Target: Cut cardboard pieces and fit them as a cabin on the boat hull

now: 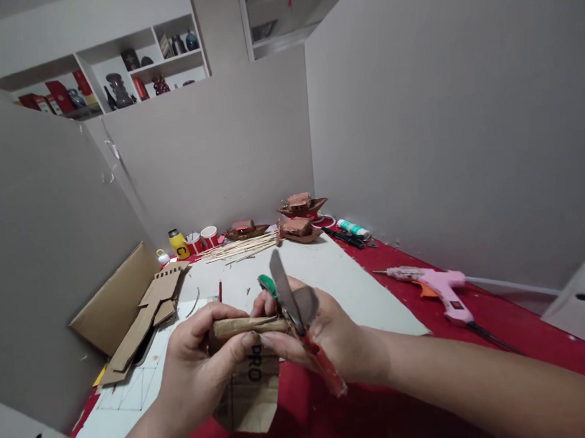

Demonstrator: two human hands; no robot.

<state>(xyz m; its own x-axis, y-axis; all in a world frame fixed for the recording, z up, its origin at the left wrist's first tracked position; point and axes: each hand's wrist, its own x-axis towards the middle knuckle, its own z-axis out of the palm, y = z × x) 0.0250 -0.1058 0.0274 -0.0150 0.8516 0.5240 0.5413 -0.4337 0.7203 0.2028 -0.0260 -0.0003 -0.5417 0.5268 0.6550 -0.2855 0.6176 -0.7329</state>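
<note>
A piece of brown cardboard (258, 401) printed "PRO" hangs in front of me, its upper edge folded or rolled over. My left hand (202, 359) grips its left end, the thumb pressed along the fold. My right hand (337, 329) pinches the right end of that fold with the thumb and fingers. The same hand also holds what look like scissors (287, 293), their broad grey metal pointing up and a worn red handle slanting down below the palm. A green part shows by the fingers. The palm side of the grip is partly hidden.
White paper (383, 299) covers part of the red tabletop (381, 419). A pink glue gun (445, 285) lies right. Cut cardboard (154, 315) lies left, beside a leaning board (115, 298). Behind are thin sticks (244, 248), model boats (298, 228), cups (209, 236) and a yellow bottle (178, 243).
</note>
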